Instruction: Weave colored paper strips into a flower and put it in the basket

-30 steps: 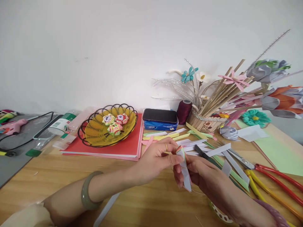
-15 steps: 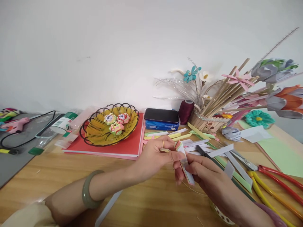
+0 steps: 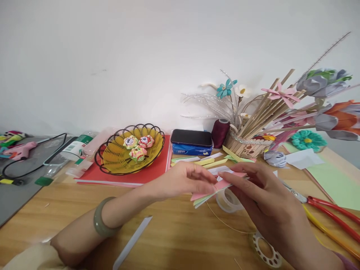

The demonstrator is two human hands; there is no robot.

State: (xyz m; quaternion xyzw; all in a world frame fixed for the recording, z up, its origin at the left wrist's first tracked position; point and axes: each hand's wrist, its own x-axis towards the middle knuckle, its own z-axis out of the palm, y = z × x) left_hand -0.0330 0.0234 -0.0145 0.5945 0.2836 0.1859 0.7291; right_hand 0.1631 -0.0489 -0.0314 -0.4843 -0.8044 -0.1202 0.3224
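Observation:
A small stack of folded paper strips [image 3: 201, 196], pink on top with green and white layers below, is held between both hands above the table. My left hand [image 3: 185, 182] pinches its near left end, thumb and fingers closed on it. From the other side my right hand [image 3: 267, 198] grips the far right end, its fingers arched over the paper. Just beneath the hands lies a clear round tape roll [image 3: 228, 200], partly hidden. A thin cord [image 3: 227, 225] curves over the wood toward a white spool with holes [image 3: 266, 250].
Scissors with red handles [image 3: 329, 210] and a yellow-handled tool [image 3: 329, 228] lie right. Behind are a yellow woven basket [image 3: 112, 153] with paper flowers, a phone [image 3: 191, 137], maroon thread [image 3: 220, 133] and a flower holder [image 3: 244, 144]. A white paper strip [image 3: 133, 242] lies in front.
The paper stack has turned from steep, edge-on to nearly level, its pink face now showing. My right hand has risen over it, and the clear tape roll has come into view.

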